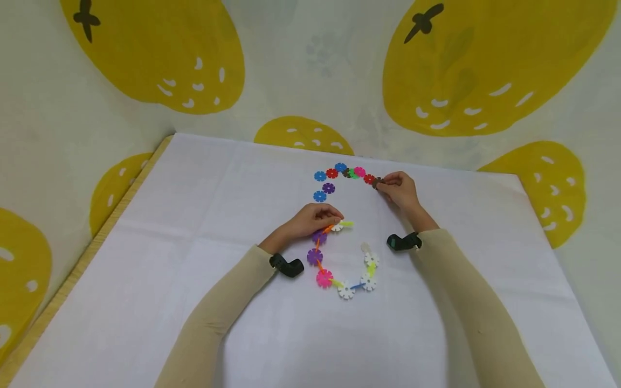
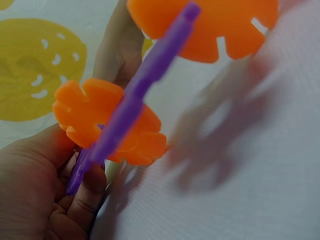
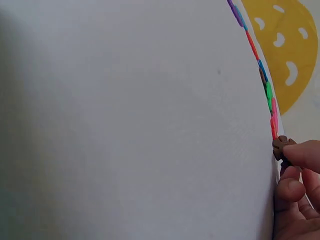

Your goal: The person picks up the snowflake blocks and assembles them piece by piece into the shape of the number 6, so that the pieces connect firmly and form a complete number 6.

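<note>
My left hand (image 1: 312,220) pinches the upper end of a curved chain of interlocking snowflake discs, by a white disc (image 1: 337,227) and a yellow disc (image 1: 349,223). The chain bends round through a purple disc (image 1: 315,256), a pink disc (image 1: 324,278) and several white ones. Close up in the left wrist view, an orange disc (image 2: 90,107) crosses a purple disc (image 2: 120,117) seen edge-on, beside the fingers. Farther back, my right hand (image 1: 401,189) pinches a brown disc (image 3: 280,147) between thumb and fingers, at the right end of a row of loose discs.
The row at the back holds a red disc (image 1: 332,173), a pink disc (image 1: 359,171) and several others. A purple disc (image 1: 329,188) and a blue disc (image 1: 319,196) lie nearer. A white cloth (image 1: 160,215) covers the table; a patterned wall (image 1: 310,81) stands behind.
</note>
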Demonstrator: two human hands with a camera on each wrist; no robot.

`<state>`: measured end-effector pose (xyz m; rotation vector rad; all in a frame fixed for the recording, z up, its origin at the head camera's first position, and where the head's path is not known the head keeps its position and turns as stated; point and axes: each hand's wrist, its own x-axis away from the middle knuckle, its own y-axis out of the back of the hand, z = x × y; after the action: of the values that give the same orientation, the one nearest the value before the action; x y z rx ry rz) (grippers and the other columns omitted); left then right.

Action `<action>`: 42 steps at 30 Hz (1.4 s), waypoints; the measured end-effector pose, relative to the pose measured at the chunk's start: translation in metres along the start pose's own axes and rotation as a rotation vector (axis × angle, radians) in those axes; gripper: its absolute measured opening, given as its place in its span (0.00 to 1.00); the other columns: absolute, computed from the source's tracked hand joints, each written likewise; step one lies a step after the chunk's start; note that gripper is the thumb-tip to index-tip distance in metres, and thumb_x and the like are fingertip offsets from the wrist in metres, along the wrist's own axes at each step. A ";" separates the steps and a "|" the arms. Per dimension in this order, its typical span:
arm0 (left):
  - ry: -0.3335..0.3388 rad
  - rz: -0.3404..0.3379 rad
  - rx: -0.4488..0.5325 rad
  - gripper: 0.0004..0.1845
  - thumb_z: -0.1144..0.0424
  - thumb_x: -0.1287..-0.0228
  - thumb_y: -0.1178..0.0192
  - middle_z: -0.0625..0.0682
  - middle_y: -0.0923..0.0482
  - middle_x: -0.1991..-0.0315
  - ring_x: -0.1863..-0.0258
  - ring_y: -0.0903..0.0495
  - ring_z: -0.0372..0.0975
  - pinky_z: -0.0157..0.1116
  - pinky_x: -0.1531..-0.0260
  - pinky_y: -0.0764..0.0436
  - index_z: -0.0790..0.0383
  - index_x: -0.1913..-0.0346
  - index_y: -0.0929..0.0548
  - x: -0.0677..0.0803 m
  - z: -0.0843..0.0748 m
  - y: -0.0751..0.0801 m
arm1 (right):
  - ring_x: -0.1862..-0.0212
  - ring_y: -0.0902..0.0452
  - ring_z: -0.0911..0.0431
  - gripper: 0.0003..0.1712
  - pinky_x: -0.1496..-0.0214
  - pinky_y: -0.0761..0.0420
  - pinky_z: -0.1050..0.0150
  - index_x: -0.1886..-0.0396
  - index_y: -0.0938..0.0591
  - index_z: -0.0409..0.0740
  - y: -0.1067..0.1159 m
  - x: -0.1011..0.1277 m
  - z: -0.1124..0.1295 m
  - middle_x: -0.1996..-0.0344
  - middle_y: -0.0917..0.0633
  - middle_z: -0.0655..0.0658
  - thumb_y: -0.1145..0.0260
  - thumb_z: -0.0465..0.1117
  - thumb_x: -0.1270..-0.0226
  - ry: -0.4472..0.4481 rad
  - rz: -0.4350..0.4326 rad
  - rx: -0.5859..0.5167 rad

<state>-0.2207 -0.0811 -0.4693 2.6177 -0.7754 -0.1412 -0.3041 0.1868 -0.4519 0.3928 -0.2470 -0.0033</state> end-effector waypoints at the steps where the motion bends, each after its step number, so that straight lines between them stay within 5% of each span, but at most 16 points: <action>1: 0.001 -0.001 -0.001 0.13 0.60 0.30 0.41 0.52 0.16 0.59 0.65 0.22 0.37 0.28 0.62 0.23 0.63 0.49 0.16 0.000 0.001 -0.001 | 0.73 0.29 0.64 0.15 0.72 0.26 0.75 0.54 0.29 0.44 0.000 0.002 -0.001 0.63 0.25 0.48 0.33 0.38 0.34 -0.005 0.005 -0.017; 9: 0.016 -0.005 0.003 0.13 0.60 0.30 0.41 0.52 0.16 0.58 0.64 0.21 0.38 0.29 0.61 0.22 0.62 0.49 0.16 0.002 -0.002 -0.001 | 0.73 0.26 0.65 0.22 0.72 0.27 0.75 0.40 0.24 0.39 0.001 0.020 -0.004 0.67 0.21 0.54 0.36 0.38 0.32 0.031 0.080 -0.041; 16: 0.012 0.000 0.006 0.13 0.60 0.30 0.41 0.51 0.16 0.58 0.63 0.21 0.38 0.29 0.60 0.22 0.62 0.49 0.16 0.000 -0.002 -0.002 | 0.73 0.25 0.64 0.23 0.71 0.26 0.75 0.37 0.24 0.40 0.004 0.034 -0.007 0.68 0.22 0.52 0.36 0.38 0.31 0.056 0.123 -0.050; 24: 0.046 -0.010 -0.004 0.13 0.59 0.30 0.40 0.51 0.16 0.58 0.63 0.21 0.38 0.30 0.60 0.22 0.61 0.49 0.16 0.002 -0.003 -0.002 | 0.69 0.23 0.62 0.20 0.66 0.23 0.74 0.41 0.22 0.36 0.004 0.053 -0.010 0.63 0.20 0.48 0.37 0.39 0.30 0.090 0.259 0.020; 30: 0.035 -0.004 0.011 0.13 0.60 0.30 0.40 0.52 0.16 0.57 0.62 0.21 0.39 0.30 0.59 0.22 0.62 0.48 0.17 0.002 -0.005 0.000 | 0.69 0.21 0.61 0.20 0.64 0.21 0.73 0.43 0.23 0.33 0.003 0.064 -0.011 0.61 0.19 0.44 0.37 0.39 0.30 0.100 0.319 -0.017; 42: 0.015 -0.004 0.004 0.13 0.61 0.30 0.41 0.53 0.16 0.57 0.64 0.21 0.39 0.29 0.60 0.22 0.63 0.49 0.17 0.002 -0.006 0.000 | 0.69 0.19 0.59 0.19 0.60 0.19 0.69 0.44 0.26 0.28 -0.004 0.077 -0.016 0.67 0.13 0.46 0.38 0.35 0.30 0.148 0.569 -0.120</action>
<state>-0.2177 -0.0798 -0.4643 2.6215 -0.7656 -0.1210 -0.2252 0.1853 -0.4492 0.1915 -0.2042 0.5653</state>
